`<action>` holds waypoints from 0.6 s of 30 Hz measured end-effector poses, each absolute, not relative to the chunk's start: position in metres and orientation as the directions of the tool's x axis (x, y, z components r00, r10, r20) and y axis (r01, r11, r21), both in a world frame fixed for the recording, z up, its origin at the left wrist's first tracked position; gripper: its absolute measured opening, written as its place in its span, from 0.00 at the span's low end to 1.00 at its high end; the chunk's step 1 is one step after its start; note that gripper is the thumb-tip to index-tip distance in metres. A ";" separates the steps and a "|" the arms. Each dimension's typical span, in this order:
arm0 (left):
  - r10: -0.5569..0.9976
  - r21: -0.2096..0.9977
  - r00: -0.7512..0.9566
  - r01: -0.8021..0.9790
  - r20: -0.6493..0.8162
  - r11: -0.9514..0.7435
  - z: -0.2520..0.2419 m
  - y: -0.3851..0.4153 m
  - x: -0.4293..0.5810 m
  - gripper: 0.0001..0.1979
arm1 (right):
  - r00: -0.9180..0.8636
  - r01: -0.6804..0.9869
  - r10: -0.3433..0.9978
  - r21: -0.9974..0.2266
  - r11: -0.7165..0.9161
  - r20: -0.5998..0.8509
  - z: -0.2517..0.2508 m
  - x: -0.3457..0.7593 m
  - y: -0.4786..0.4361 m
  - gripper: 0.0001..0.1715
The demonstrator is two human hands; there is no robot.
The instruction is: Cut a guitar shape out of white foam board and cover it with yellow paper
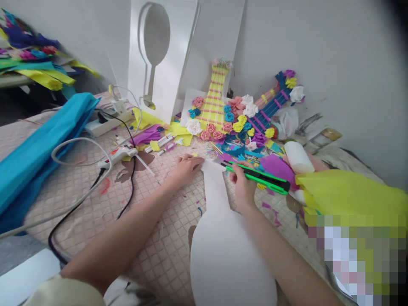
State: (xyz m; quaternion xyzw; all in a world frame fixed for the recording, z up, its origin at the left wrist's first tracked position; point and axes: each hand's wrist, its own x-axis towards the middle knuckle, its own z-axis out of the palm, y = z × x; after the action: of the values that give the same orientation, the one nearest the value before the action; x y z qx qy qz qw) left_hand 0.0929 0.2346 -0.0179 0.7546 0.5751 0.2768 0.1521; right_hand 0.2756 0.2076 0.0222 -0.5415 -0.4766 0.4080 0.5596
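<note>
A white board cutout (234, 255) lies in front of me, rounded at the near end and narrowing to a neck (216, 187) at the far end. My right hand (245, 183) grips a green and black utility knife (266, 176), its blade at the top of the neck. At that end, on the left, my left hand (188, 169) has its fingertips closed together against the cutout's corner. Their undersides are hidden.
A white board (181, 55) with a matching hole leans on the wall. Paper-flower-decorated instrument shapes (215, 97) stand behind scraps. A power strip (117, 156) and cables are left, beside blue crepe paper (47, 144). A white roll (298, 156) and yellow paper (350, 191) lie right.
</note>
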 end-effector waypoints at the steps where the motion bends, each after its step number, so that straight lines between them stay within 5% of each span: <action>1: 0.953 0.545 0.184 0.787 0.241 -0.290 -0.018 0.235 0.093 0.16 | 0.226 0.035 0.971 -0.997 0.074 0.080 0.021 0.277 0.208 0.21; 7: 0.960 0.535 0.184 0.800 0.212 -0.272 -0.012 0.233 0.096 0.17 | 0.207 -0.024 0.972 -0.993 0.114 0.107 0.024 0.280 0.210 0.21; 13: 0.961 0.519 0.190 0.812 0.201 -0.269 -0.010 0.232 0.095 0.18 | 0.202 0.211 0.955 -0.962 0.175 0.218 0.013 0.273 0.207 0.16; 18: 0.963 0.500 0.181 0.826 0.200 -0.259 -0.014 0.233 0.095 0.17 | 0.030 0.488 0.922 -0.810 0.324 0.386 0.004 0.268 0.203 0.10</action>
State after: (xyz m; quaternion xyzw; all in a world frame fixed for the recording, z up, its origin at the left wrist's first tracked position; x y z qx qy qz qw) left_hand 0.0946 0.2330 -0.0136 0.7553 0.5922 0.2429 0.1409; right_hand 0.2684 0.2029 0.0044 -0.5355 -0.6585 0.2269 0.4777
